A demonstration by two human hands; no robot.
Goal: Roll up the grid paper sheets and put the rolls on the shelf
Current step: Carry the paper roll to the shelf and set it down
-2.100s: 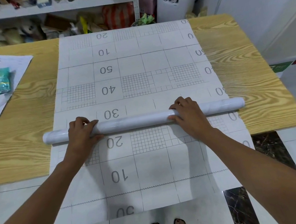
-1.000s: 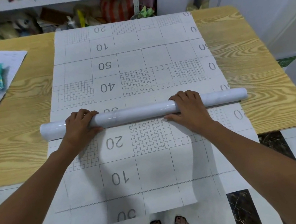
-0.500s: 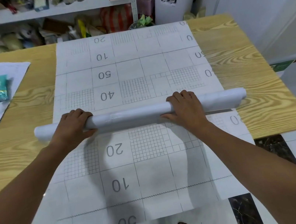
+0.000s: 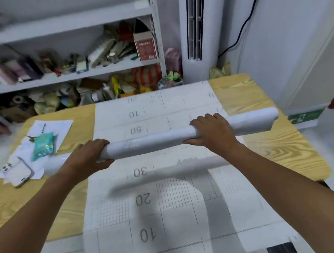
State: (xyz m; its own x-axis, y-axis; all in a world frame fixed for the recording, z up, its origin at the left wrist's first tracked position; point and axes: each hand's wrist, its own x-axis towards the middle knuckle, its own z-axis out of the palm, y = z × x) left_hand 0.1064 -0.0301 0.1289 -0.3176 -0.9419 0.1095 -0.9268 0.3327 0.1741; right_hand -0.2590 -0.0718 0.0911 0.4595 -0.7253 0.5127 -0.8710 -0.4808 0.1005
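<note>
**Both hands gripping paper roll above the table**

Left hand point(image 4: 87, 155) and right hand point(image 4: 210, 131) both wrap fingers around the white roll point(image 4: 153, 142), thumbs on the near side. Roll lies crosswise, lifted off the sheet, shadow below it. Flat grid paper sheet point(image 4: 150, 194) runs from far table edge over the near edge. Wooden table point(image 4: 274, 148) also holds papers, phone point(image 4: 19, 171), teal packet point(image 4: 42, 146) at left. Cluttered shelf point(image 4: 54, 26) at far side

My two bare arms reaching forward, left hand point(image 4: 88, 155) and right hand point(image 4: 211, 133) level, well apart, palms down, fingers curled over the roll point(image 4: 153, 142), thumbs underneath.
</note>
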